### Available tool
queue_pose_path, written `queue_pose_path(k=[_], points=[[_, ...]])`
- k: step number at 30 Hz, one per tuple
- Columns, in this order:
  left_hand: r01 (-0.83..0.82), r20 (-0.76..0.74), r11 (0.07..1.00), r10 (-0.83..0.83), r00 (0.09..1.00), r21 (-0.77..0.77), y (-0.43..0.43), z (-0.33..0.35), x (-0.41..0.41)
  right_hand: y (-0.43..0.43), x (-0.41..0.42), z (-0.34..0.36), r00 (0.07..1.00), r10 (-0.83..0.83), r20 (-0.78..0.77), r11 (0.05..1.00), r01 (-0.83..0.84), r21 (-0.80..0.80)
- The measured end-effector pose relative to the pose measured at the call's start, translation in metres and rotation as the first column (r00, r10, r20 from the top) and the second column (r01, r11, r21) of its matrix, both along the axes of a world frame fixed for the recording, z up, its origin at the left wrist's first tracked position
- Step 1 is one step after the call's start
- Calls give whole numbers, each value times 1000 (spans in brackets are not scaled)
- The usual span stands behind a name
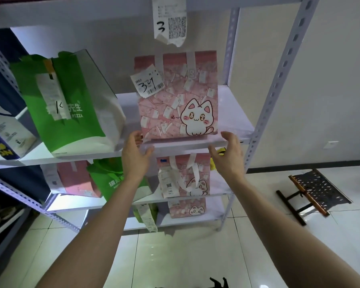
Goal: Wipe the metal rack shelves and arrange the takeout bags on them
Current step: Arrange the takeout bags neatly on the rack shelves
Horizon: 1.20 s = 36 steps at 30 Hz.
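Two hands (136, 152) (227, 153) beside pink bag (179, 96) (upright).

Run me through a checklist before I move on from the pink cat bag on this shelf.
1. The pink cat bag stands upright on the shelf: ok.
2. Its base sits behind the shelf's front edge: ok, though close to it.
3. The ticket marked 34 faces out: ok.
4. There is a gap to the green bag: ok.
5. The left hand and right hand are open and hold nothing: ok.
6. The shelf surface is wiped clean: cannot tell.
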<state>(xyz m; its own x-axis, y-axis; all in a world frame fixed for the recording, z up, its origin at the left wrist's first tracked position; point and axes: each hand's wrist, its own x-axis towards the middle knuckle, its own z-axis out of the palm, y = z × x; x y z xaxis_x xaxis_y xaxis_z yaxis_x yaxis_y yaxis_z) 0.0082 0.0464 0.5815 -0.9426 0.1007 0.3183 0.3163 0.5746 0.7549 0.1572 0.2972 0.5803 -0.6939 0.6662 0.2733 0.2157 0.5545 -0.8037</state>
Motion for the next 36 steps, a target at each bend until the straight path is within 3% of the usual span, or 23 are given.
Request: queue_pose_path(k=[2, 5, 9, 12, 18, 24, 36], points=[[26, -82, 998, -31, 996, -62, -13, -10, 10, -14, 11, -15, 1000, -14, 6, 1000, 14, 8], [87, -116, 981, -108, 987, -171, -35, -27, 25, -33, 21, -45, 988, 88, 130, 995, -93, 27], [290, 173, 846, -236, 956, -448, -69, -50, 36, -60, 25, -74, 871, 293, 395, 952, -303, -39], [462, 401, 718, -272, 875, -520, -102, -65, 44, -89, 28, -86, 793, 362, 491, 923, -380, -67], [516, 484, 643, -247, 839, -566, -182, -79, 67, -166, 34, -94, 694, 438, 572, 878, -466, -108], [534, 537, 659, -227, 812, -529, -268, -89, 95, -247, 43, -100, 597, 473, 648, 833, -543, -107], [486, 541, 733, -191, 819, -477, -348, -85, 99, -327, 52, -93, 592, 501, 632, 818, -562, -123]])
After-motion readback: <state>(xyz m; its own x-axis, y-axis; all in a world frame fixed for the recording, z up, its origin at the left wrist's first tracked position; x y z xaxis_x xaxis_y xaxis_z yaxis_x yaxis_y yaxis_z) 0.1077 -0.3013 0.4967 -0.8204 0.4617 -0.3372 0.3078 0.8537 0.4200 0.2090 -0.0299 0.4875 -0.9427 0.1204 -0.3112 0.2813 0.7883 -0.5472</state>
